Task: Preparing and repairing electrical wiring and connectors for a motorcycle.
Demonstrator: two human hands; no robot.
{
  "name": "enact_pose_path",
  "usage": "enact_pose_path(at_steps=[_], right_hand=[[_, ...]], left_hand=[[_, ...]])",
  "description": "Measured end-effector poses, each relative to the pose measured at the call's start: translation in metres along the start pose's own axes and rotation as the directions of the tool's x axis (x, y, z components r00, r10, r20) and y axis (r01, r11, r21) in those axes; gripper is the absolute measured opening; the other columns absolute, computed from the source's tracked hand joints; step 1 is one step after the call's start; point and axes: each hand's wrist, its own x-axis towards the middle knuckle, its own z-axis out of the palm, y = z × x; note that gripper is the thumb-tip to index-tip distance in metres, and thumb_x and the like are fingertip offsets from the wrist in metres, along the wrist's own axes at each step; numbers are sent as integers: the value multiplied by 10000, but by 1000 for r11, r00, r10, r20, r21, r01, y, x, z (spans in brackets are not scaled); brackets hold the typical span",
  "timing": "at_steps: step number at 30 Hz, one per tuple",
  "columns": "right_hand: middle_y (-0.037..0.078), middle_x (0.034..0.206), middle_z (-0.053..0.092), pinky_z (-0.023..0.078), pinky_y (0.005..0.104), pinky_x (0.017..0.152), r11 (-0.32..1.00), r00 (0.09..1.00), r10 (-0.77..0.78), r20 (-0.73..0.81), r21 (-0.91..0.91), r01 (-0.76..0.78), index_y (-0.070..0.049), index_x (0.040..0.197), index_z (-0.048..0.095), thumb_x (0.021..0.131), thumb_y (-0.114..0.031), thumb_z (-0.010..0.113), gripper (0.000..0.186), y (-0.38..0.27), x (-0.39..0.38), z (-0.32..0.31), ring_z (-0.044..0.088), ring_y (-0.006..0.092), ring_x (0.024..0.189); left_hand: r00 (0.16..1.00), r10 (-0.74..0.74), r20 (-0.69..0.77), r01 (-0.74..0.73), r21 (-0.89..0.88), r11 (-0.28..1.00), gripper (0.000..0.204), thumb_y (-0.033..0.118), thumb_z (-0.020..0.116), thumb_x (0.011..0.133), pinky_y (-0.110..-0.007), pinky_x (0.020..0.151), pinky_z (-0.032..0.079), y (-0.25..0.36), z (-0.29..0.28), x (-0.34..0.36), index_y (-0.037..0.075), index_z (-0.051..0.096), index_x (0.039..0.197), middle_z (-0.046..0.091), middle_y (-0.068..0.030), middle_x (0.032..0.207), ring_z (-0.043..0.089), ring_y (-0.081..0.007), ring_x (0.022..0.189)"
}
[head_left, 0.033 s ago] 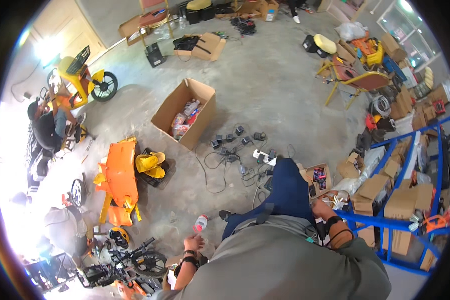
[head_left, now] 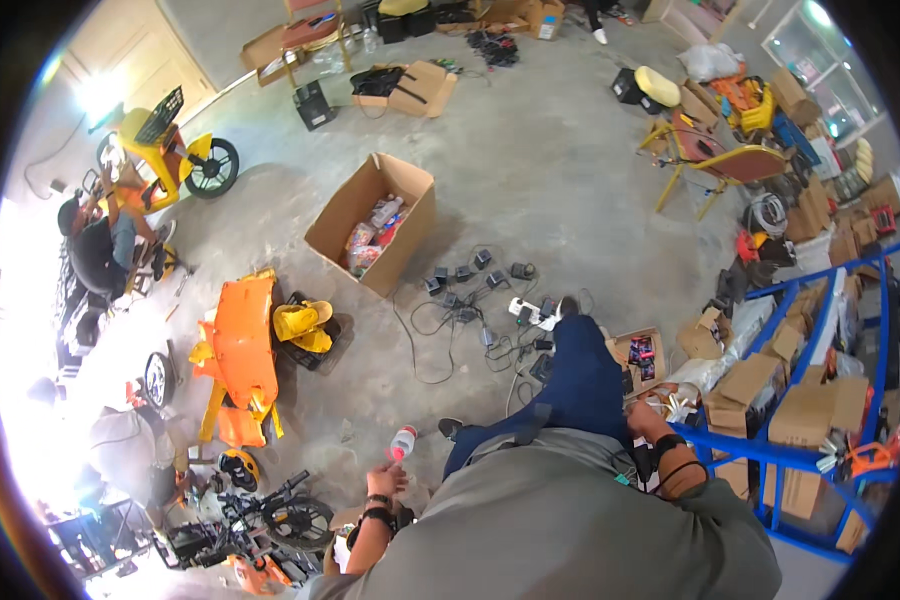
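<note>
My left hand (head_left: pixel 387 480) is low over the floor with its fingers apart and nothing seen in them. Just beyond it is a clear plastic bottle (head_left: pixel 403 442) with a red part; I cannot tell whether they touch. Against my right thigh is my right hand (head_left: pixel 649 421), beside the blue metal frame (head_left: pixel 730 440); its fingers are too small and partly hidden to read. A small open carton (head_left: pixel 650 345) of dark and pink packets lies beyond it. Past my foot, a white power strip (head_left: pixel 533 313) sits among black adapters (head_left: pixel 465 272) and tangled cables.
A tall open cardboard box (head_left: pixel 408 225) with packages stands ahead. To the left are orange body panels (head_left: pixel 245 345), yellow parts (head_left: pixel 302 325) and a dark two-wheeler (head_left: pixel 300 520). Another person (head_left: pixel 98 255) sits by a yellow scooter (head_left: pixel 155 165). Cartons (head_left: pixel 815 410) crowd the right.
The view has shifted slightly. The tip of my shoe now shows beside the power strip. Both hands stay in nearly the same places.
</note>
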Motion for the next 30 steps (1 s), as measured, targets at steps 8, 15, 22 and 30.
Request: enact_pose_path(at_steps=[8,15,22,30], right_hand=[[196,743,646,512,372,537,787,935,208,286,520,-334,32,748,648,686,-79,561,154,96,119,-85,637,279,597],[124,644,631,475,331,482,986,997,15,-81,168,-2,32,813,651,740,-92,610,150,281,407,-213,620,204,532],[58,608,571,440,281,443,562,981,122,153,804,-195,18,773,584,859,-221,597,255,347,486,-415,543,132,474],[79,604,554,450,304,429,493,953,187,237,817,-300,4,730,545,862,-144,517,200,379,521,-531,543,164,470]], left_hand=[[987,5,-161,0,32,999,249,163,607,821,-296,449,481,111,106,41,4,614,1013,649,-103,766,615,-177,560],[973,-156,-170,133,-140,981,182,202,565,825,-303,474,489,237,320,84,29,622,811,611,-70,669,619,-185,550],[934,358,-11,-290,563,774,323,266,606,801,-289,662,489,510,515,80,0,638,981,653,-91,759,612,-138,702],[915,388,-108,-331,348,877,293,172,587,821,-281,662,503,655,555,110,-18,623,1040,660,-81,803,632,-157,706]])
